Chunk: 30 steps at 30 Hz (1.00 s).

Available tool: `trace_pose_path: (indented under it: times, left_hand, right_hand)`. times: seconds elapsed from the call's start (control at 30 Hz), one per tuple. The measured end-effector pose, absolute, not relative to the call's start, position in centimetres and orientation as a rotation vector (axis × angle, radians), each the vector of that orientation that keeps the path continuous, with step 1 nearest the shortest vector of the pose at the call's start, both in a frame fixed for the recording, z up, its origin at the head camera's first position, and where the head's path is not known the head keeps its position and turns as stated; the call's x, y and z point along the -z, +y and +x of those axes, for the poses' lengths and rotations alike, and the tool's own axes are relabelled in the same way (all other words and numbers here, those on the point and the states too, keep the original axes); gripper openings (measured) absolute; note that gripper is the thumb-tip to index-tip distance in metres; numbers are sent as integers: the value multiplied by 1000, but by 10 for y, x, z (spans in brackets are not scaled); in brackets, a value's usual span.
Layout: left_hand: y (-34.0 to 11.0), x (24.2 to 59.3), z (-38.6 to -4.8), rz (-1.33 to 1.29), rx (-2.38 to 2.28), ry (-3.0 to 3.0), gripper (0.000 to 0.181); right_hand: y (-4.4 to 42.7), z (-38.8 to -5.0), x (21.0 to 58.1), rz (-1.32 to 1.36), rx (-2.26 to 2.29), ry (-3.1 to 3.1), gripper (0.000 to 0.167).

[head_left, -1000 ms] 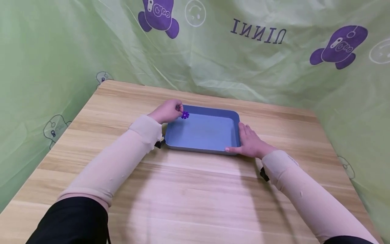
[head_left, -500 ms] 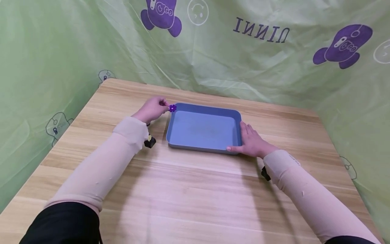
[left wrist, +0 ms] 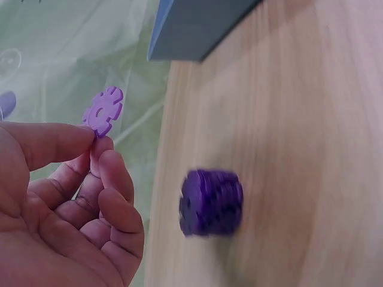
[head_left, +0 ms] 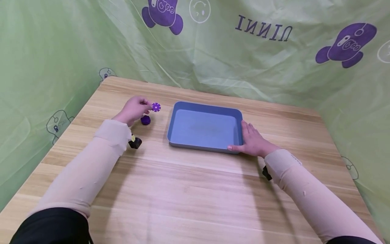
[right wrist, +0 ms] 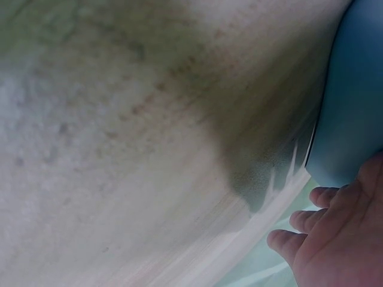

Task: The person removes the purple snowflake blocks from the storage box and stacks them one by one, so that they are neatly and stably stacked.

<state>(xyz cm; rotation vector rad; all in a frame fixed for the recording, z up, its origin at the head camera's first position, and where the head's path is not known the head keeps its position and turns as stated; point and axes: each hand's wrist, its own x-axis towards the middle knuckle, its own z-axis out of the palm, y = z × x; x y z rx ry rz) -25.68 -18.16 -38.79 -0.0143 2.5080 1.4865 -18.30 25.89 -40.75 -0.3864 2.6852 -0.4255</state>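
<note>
Between thumb and fingertips, my left hand [head_left: 134, 109] pinches a purple notched snowflake building disc [head_left: 156, 107] by its edge, held above the table left of the tray. A short stack of dark purple discs [head_left: 145, 120] stands on the table just below that hand; the left wrist view shows the stack [left wrist: 211, 202] apart from the fingers. At the right end of the blue tray [head_left: 204, 128], my right hand [head_left: 255, 140] rests against the side with its fingers straight and its thumb at the near rim. The tray holds nothing that I can see.
The wooden table [head_left: 195, 193] carries the tray near its far side. A green printed curtain [head_left: 219, 64] hangs behind and on both sides. A black wrist camera [head_left: 135, 142] sits under the left wrist, another one [head_left: 266, 173] under the right.
My left hand has moved left with the disc, from over the tray's far left corner to beside the tray. The disc stack has come into sight. The right hand stays at the tray.
</note>
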Motion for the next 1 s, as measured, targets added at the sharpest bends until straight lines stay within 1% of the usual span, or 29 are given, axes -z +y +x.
trace_pose_path:
  times: [0.13, 0.33, 0.57, 1.0]
  left_hand:
    - [-194, 390, -254, -49, -1488, 2491, 17]
    - [-209, 389, -250, -91, -1490, 2469, 21]
    - [-223, 387, -246, -126, -1404, 2448, 22]
    - [-229, 386, -242, -145, -1357, 2377, 22]
  right_hand:
    - [259, -183, 408, -383, 427, 2682, 127]
    - [260, -182, 407, -373, 424, 2677, 127]
    - [259, -182, 404, -379, 440, 2671, 128]
    - [259, -181, 402, -377, 443, 2654, 126]
